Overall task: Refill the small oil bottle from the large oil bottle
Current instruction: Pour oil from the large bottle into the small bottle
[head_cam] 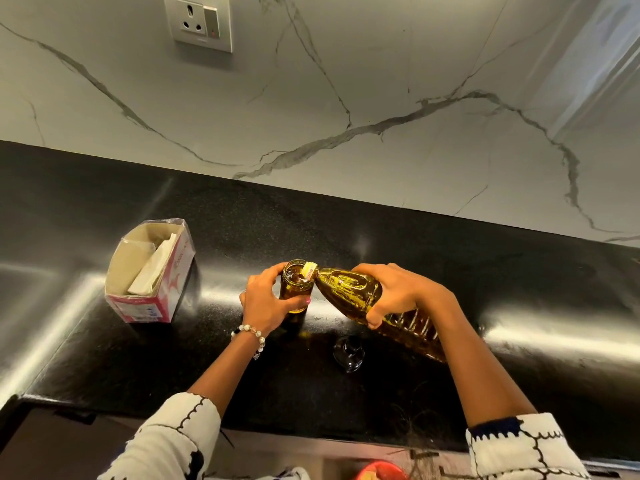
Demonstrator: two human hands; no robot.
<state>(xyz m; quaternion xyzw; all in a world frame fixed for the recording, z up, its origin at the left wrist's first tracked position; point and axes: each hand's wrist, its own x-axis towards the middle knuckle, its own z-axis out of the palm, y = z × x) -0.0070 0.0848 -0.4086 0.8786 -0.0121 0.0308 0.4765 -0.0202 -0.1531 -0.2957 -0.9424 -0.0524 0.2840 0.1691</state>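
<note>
Small oil bottle point(295, 286) stands upright on the black countertop point(485, 403) inside your left hand point(268, 301), whose fingers point(266, 271) curl round its far side while the thumb crosses the near side, so most of the glass below the rim is hidden. Its mouth is open, and the yellow neck of the large oil bottle point(349, 289) rests over that rim from the right. You cannot make out an oil stream where neck meets rim.

Your right hand point(398, 292) grips the large bottle across its shoulder, fingers over the top and thumb tucked underneath. It is tipped far over, neck toward your left fingers, and its ribbed lower body runs back under your right forearm, which hides the base.

Just nearer to you than both hands, a black cap point(349, 353) lies on the counter, dark against dark and hard to read. A beaded bracelet point(252, 336) circles your left wrist. Well out past your left fingers sits an open pink-and-white carton point(152, 271) with folded white paper inside. Something red point(381, 472) is cut off at the bottom edge.
</note>
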